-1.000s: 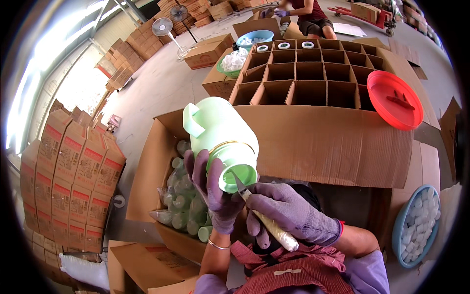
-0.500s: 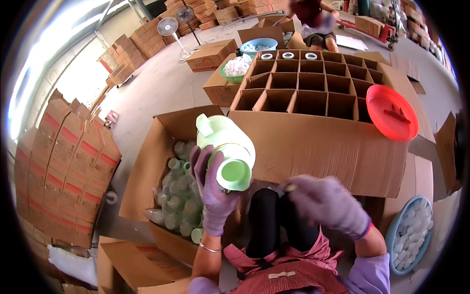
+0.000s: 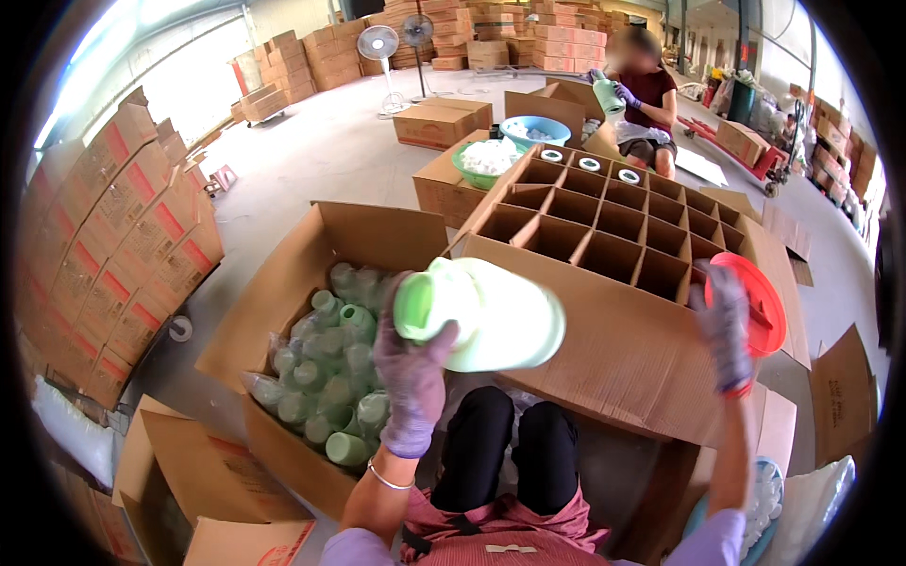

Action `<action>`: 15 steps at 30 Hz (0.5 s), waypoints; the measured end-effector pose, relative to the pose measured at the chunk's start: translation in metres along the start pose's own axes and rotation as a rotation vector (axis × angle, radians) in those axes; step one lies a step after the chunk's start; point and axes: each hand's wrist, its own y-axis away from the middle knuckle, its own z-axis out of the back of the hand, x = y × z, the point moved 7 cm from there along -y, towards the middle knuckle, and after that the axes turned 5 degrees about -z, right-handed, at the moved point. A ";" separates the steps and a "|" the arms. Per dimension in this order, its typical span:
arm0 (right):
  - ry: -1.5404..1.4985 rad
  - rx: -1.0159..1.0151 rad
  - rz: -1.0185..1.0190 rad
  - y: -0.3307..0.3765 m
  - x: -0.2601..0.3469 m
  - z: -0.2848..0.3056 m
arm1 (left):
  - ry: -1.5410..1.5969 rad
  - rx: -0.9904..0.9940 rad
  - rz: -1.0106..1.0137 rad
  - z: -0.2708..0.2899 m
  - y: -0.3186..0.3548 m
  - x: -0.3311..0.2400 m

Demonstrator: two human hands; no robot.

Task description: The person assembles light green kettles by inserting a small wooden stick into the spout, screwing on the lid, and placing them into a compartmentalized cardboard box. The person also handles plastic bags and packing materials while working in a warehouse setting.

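From the head camera, the left hand (image 3: 412, 370), in a purple glove, has its fingers wrapped around a pale green plastic jug (image 3: 486, 316), thumb hooked near the jug's open mouth; the jug lies tilted on its side in the air, mouth toward the person's left. Just below and left of those fingers stands an open carton (image 3: 283, 311) packed with more pale green bottles (image 3: 330, 377) (its near wall is close under the wrist). The right hand (image 3: 725, 325), also gloved, is raised with its fingers spread loosely and nothing in them, hovering just over the near right edge of the divided carton (image 3: 604, 255). A red lid (image 3: 763, 302) lies beside those fingertips, on the carton's right rim. Between the two hands the carton's front flap (image 3: 613, 358) slopes toward the knees, leaving clear air above it. Beyond the fingers the grid cells stand open, three far ones holding capped bottles (image 3: 590, 165). Further off, another person (image 3: 642, 104) sits holding a green jug.
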 end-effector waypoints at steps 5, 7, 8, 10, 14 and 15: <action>-1.606 0.327 -0.411 0.089 0.144 -0.041 | 0.081 0.094 0.271 0.053 0.069 0.058; -1.397 0.206 -0.342 0.093 0.138 -0.031 | -0.112 0.355 0.532 0.085 0.117 0.072; -1.241 0.205 -0.261 0.098 0.133 -0.029 | -0.081 0.503 0.741 0.093 0.138 0.072; -1.135 0.399 -0.133 0.111 0.157 -0.025 | -0.150 0.452 0.913 0.118 0.162 0.080; -0.884 0.448 0.388 0.171 0.218 -0.040 | 0.034 0.211 0.647 0.103 0.129 0.089; -0.925 0.460 0.382 0.192 0.227 -0.051 | -0.058 0.405 0.626 0.082 0.124 0.089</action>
